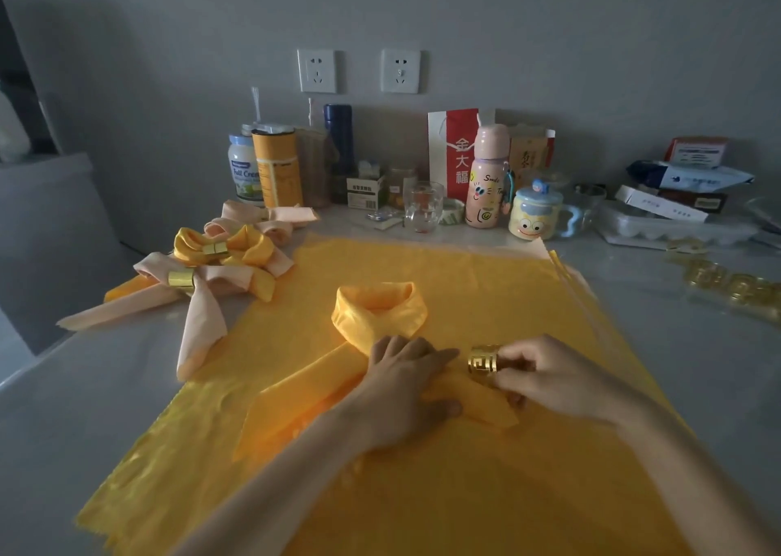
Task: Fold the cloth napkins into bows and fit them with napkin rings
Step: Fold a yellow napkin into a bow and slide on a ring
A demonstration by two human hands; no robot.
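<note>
A yellow napkin (376, 314), folded into a band and looped with its two tails crossing, lies on a stack of flat yellow napkins (380, 492). My left hand (405, 382) grips the crossing of the tails. My right hand (553, 378) pinches a gold napkin ring (484, 359) just right of the crossing, over the right tail. Finished bows lie at the left: a yellow bow (228, 249) and a peach bow (198, 289), each with a gold ring, and another peach bow (258, 217) behind them.
Several loose gold rings (731, 289) lie at the right on the white table (697, 378). Bottles, jars, a glass (422, 206), a pink bottle (488, 179), a cartoon mug (534, 213) and boxes line the back wall.
</note>
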